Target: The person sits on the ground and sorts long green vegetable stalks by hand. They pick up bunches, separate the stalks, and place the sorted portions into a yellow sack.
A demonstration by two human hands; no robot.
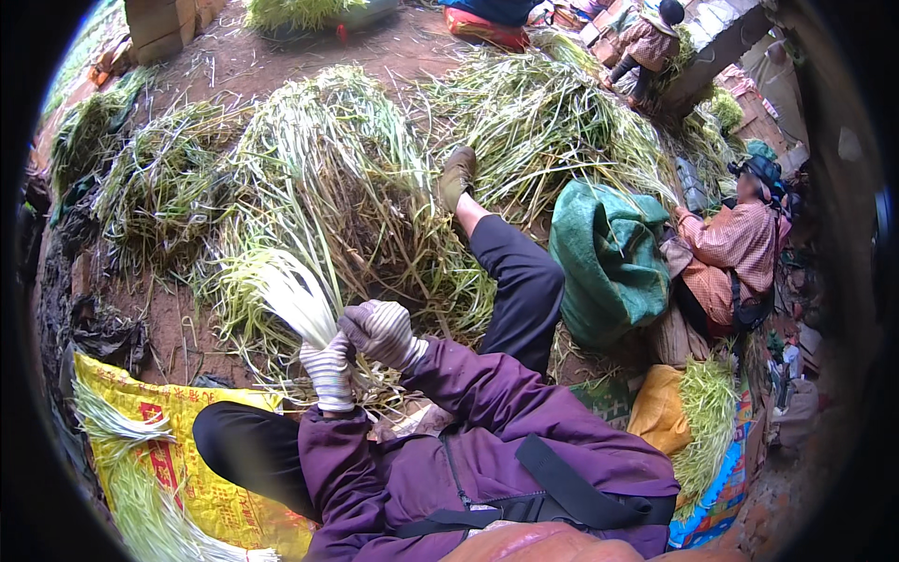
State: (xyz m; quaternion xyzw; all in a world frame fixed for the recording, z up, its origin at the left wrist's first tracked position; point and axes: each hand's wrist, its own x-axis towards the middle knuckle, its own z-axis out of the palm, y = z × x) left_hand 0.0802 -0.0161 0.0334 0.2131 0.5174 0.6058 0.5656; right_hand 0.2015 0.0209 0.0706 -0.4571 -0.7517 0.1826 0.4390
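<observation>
My left hand (327, 374), in a striped knit glove, is closed around a fanned bunch of white-stemmed, chive-like stalks (298, 298). The bunch points up and left, its yellow-green tips over the loose pile. Right beside it, my right hand (383, 333) is curled in a matching glove with purplish fingertips. Its fingers pinch a thin green stalk (329, 263) that runs up along the bunch; the exact grip is partly hidden. Beyond both hands lies a large heap of tangled green and dried brown stalks (330, 154).
Sorted bundles (133, 418) of pale stalks lie on a yellow printed sack (232, 485) at lower left. A green woven sack (607, 263) stands right of my outstretched leg (523, 281). A seated person (737, 253) works beyond it. More stalks (706, 428) lie beside an orange sack (660, 411).
</observation>
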